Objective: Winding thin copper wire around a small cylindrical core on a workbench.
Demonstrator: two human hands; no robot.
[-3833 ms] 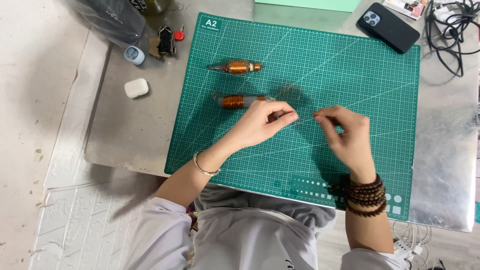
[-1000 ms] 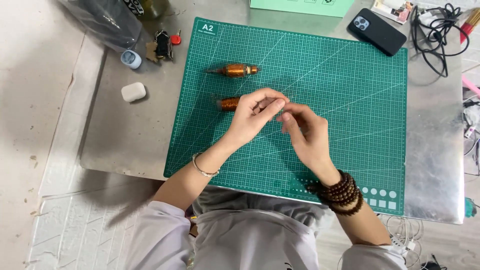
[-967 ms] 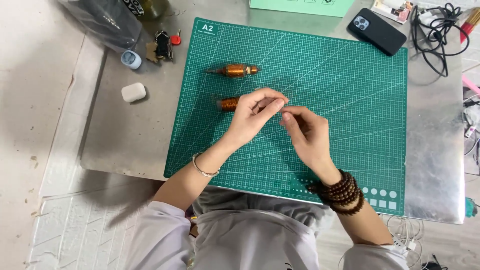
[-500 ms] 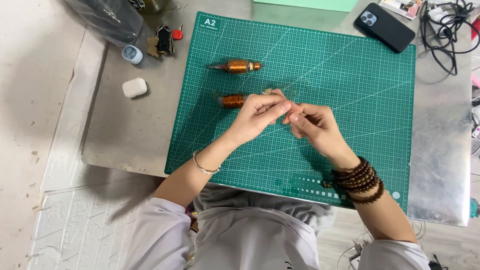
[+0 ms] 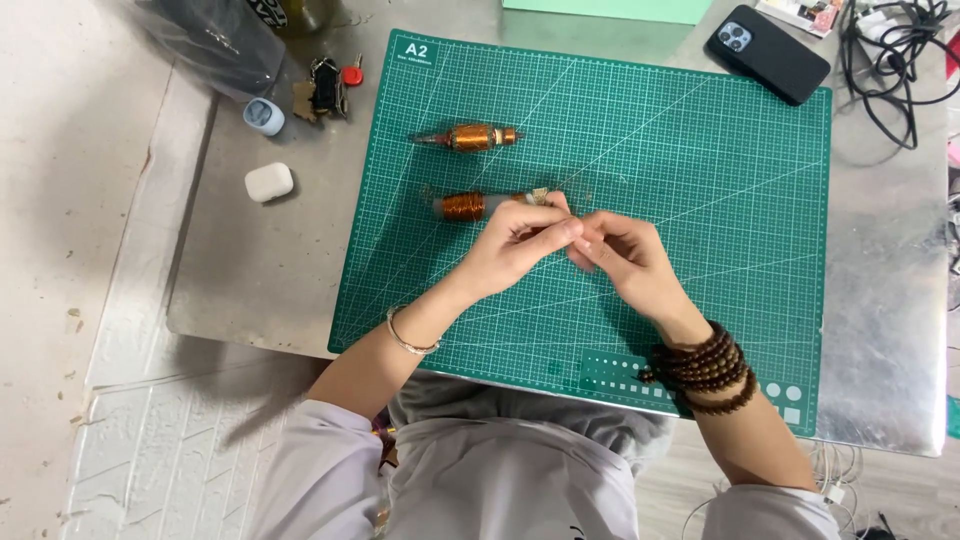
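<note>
The small copper-wound motor rotor with a thin metal shaft [image 5: 470, 206] is lying on the green gridded cutting mat [image 5: 700, 180], just to the left of the person's left hand [image 5: 520, 245]. Its right end is reaching up to the fingertips of that hand, where a small pale piece is showing; whether the fingers are really touching the rotor cannot be told.

The left hand is lying over the mat with its fingers curled and pinched together — nearly closed. The right hand [image 5: 625, 255] is coming from the other side, also with its fingers bent inward, and the fingertips of the two hands are meeting at one point near the middle of the mat. Something very fine seems to be held between them, perhaps a thin wire, but it is too small to tell.

A second copper-wound rotor [image 5: 470, 137] is resting on the mat farther from the person, well apart from both hands. The left wrist is wearing a thin metal bangle [image 5: 408, 338], and the right wrist is wearing several rows of dark brown wooden beads [image 5: 705, 365].

Beside the mat, on the grey metal table [image 5: 260, 270], a small white rounded case [image 5: 268, 182] is lying — and a black smartphone [image 5: 767, 55] is lying at the far right corner of the mat.
</note>
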